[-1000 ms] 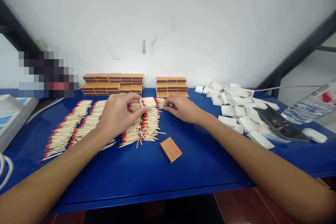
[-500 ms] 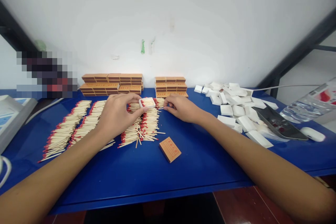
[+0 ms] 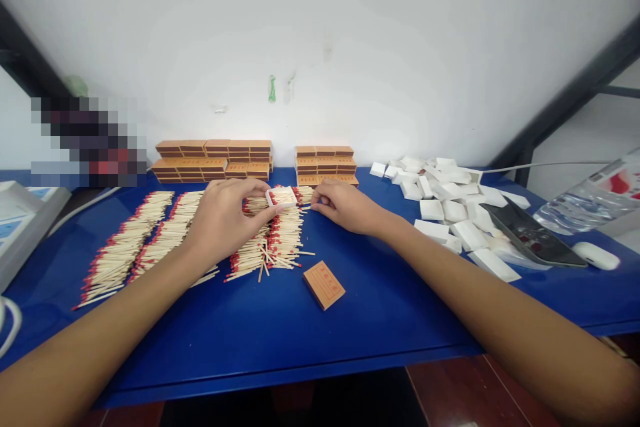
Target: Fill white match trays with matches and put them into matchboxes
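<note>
Between thumb and fingers, my left hand (image 3: 227,213) grips a small white tray (image 3: 281,197) with red-tipped matches inside, above the rows of matches. Just right of the tray, my right hand (image 3: 345,205) has its fingers curled at the end of the match pile (image 3: 286,237); whatever they pinch is too small to make out. An orange matchbox cover (image 3: 325,285) lies on the blue table nearer to me. Two more match rows (image 3: 123,240) are spread to the left, the second partly behind my left hand.
Stacked orange matchboxes (image 3: 213,160) stand against the wall, with a second stack (image 3: 326,165) beside them. On the right lie many white trays (image 3: 454,211), a dark phone (image 3: 535,230), a white mouse (image 3: 595,255) and a plastic bottle (image 3: 590,193). A power strip (image 3: 25,240) is at left.
The white tray in my left hand has shifted very slightly to the right. Both hands have otherwise hardly moved.
</note>
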`<state>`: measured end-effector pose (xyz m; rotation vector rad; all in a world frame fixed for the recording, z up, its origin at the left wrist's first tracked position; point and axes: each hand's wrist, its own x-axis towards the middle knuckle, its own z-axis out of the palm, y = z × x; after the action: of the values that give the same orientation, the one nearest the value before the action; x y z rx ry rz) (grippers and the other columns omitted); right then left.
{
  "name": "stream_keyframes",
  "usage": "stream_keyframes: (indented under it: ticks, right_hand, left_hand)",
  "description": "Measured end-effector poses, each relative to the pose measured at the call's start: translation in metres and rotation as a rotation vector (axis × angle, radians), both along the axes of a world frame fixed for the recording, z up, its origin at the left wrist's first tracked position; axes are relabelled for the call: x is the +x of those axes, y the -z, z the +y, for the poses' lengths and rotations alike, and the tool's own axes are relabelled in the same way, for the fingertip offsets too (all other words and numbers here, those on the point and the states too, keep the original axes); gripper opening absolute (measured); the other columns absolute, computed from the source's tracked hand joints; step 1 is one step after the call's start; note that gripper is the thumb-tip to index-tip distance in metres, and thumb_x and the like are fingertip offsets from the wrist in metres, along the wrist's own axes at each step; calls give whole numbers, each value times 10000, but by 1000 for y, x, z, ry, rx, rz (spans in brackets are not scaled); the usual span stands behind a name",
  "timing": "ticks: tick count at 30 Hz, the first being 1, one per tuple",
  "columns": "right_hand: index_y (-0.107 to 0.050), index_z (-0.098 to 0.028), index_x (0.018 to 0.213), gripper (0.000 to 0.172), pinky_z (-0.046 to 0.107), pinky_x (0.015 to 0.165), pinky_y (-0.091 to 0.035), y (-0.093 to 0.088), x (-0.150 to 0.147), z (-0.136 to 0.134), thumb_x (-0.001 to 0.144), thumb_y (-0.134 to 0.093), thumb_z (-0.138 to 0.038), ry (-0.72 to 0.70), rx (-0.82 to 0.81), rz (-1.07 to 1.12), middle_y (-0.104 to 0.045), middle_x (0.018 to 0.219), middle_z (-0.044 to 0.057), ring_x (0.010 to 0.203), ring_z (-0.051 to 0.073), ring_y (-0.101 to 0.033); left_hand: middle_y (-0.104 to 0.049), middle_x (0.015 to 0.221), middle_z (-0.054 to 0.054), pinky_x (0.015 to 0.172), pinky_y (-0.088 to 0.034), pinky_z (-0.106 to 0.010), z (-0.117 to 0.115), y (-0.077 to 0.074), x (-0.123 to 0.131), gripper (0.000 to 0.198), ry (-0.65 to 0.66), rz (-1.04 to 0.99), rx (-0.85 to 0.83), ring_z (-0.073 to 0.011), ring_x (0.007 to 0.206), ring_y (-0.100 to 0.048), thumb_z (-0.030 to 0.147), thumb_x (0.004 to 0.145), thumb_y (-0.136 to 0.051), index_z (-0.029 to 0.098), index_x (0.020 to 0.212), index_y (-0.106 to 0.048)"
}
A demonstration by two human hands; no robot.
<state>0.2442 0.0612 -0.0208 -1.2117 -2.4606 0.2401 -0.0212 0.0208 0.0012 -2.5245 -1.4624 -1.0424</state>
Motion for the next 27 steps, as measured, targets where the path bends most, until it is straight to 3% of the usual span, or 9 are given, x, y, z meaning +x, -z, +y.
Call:
stream_keyframes:
  ticks: [6,15,22,27]
  right_hand:
    - [-615,-176,939,90,321,737,-404,-5,6,0,997,-550,-198,22,-31,-32,-629,952,87,816,195,-559]
    - [-575,-199,976,75,342,751,-402,-31,4,-15,1020,-517,-215,54,207,116,-609,997,87,860,210,-556]
    - [-576,-201,988,93,323,737,-402,-25,-22,-38,1030,-494,-194,-46,176,93,-595,1016,82,854,196,-557]
    - [-587,-205,981,90,318,751,-407,-27,-17,-35,1031,-514,-224,-83,157,130,-604,998,74,855,192,-557]
  left_hand:
    - [-804,1049,-59,913,-542,-397,0,-1,0,403,-2,8,-8,-292,1039,-744,596,878,-726,228,1043,-730]
    - [-801,1073,-58,970,-509,-422,-1,1,2,375,67,33,1,-284,1035,-737,552,870,-766,234,1065,-731]
    - [-790,1114,-49,1003,-455,-425,-7,1,8,354,138,35,25,-275,1058,-718,548,874,-771,238,1039,-728]
    - [-793,1112,-37,988,-463,-420,-7,1,8,343,135,38,36,-268,1044,-724,539,873,-778,243,1038,-726]
